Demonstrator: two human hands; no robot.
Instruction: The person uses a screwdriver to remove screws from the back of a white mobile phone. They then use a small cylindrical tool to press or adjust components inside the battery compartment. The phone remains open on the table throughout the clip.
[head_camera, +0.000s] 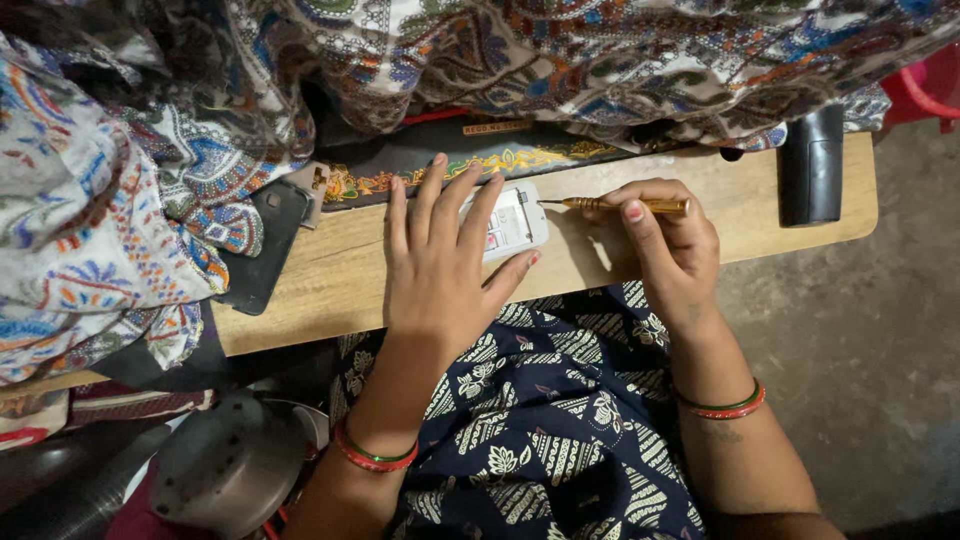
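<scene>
The left hand (437, 270) lies flat, fingers spread, pinning a small white device (512, 222) to the wooden bench (340, 270). The right hand (668, 240) has its fingers pinched around a slim brass-coloured screwdriver (615, 205), whose tip seems to touch the device's edge.

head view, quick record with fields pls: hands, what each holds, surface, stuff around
left hand: left hand lies flat, fingers spread on a small white device
right hand: right hand pinches a thin gold screwdriver, tip pointing at the device
surface: wooden table
around: patterned cloth heaped on the left and back; black cylinder at the right end; flat black cover at the left
wrists: red and green bangles
</scene>
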